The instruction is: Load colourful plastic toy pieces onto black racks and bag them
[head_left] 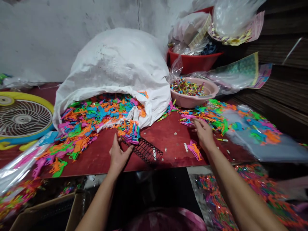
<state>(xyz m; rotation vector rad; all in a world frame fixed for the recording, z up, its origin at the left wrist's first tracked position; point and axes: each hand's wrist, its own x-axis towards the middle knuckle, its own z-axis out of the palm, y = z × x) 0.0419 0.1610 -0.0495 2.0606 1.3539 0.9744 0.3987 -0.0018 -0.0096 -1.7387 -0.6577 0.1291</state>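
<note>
My left hand (119, 154) grips the left end of a black plastic grid rack (149, 150), thumb on the near side. Small plastic toy guns (131, 131) in several colours stand packed in the rack's far left end; the rest of its holes show bare. Over on the right, my right hand (204, 133) has its fingertips closed at a pink and blue toy gun (186, 120) at the edge of a loose pile (211, 112). Its grip is partly hidden. A pink and orange pair of toy guns (194, 149) lies on the red table between my hands.
A large white sack (120, 61) spills toy guns across the table (168, 141). Behind the right pile stands a pink basin (190, 100) of small colourful pieces, with a red tub (194, 62) beyond. A yellow and blue fan (24, 118) is at left, plastic bags (276, 149) at right.
</note>
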